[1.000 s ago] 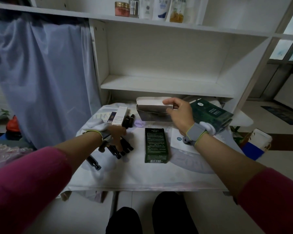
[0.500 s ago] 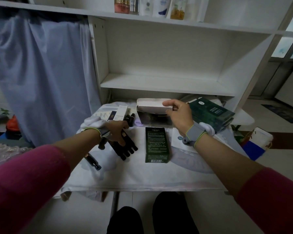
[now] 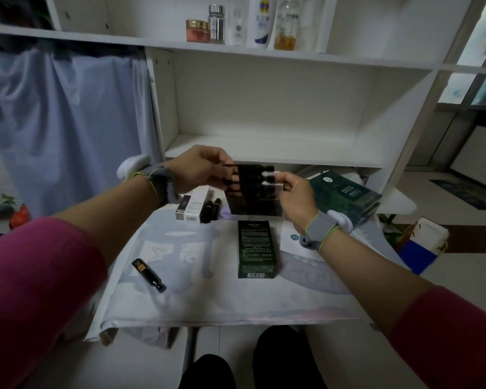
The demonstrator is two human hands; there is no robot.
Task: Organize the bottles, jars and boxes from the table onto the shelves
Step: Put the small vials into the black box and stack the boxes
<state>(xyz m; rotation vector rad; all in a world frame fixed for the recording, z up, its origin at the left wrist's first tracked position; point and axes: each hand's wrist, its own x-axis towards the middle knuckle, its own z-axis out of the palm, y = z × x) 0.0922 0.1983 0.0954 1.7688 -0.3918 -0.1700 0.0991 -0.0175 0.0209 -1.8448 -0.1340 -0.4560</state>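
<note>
Aloft over bench [image 3: 208,299] far edge: left hand [image 3: 199,169], right hand [image 3: 295,195] clamped on dark tubes [image 3: 253,177], axis sideways, shelf [image 3: 264,148] just beyond.

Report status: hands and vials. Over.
Left hand grips dark vials; right hand pinches their ends. Vials off the table, not yet on lower shelf. Nothing seen blocking the shelf.

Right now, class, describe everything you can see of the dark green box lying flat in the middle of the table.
The dark green box is a slim carton, cardboard by its look, with lines of pale print on its top face and a white barcode strip at its near end. It looks closed and lies flat on the pale table cloth, lengthways away from the person. Nothing else touches it.
</note>
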